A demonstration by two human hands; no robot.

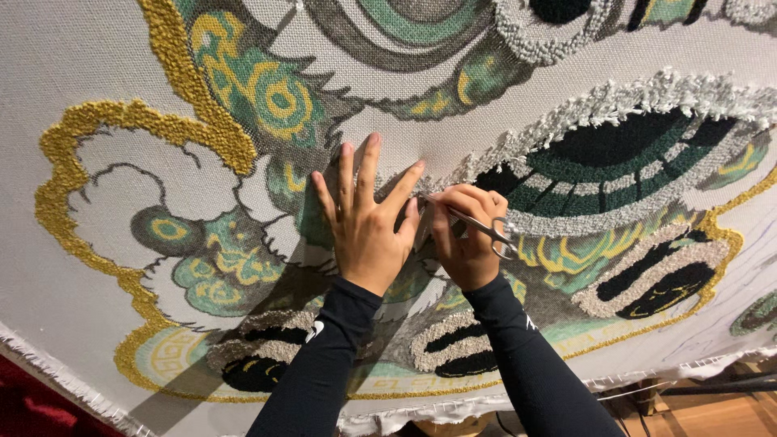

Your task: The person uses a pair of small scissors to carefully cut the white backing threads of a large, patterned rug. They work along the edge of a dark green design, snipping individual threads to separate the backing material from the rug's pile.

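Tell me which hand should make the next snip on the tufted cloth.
Right, probably: the right hand already grips the scissors at the pile, while the left hand lies flat on the tufted cloth.

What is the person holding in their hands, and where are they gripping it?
The right hand holds small metal scissors by the handle loops, blades pointing at the tufted cloth. The left hand holds nothing; it lies flat, fingers spread on the cloth.

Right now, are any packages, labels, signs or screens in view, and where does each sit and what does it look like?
None in view: no package, label, sign or screen.
Tufting cloth: fills the frame, pale grey, with gold, green, black and white yarn patterns.
Left hand: spread flat on the cloth at centre.
Right hand: beside it, holding small metal scissors.
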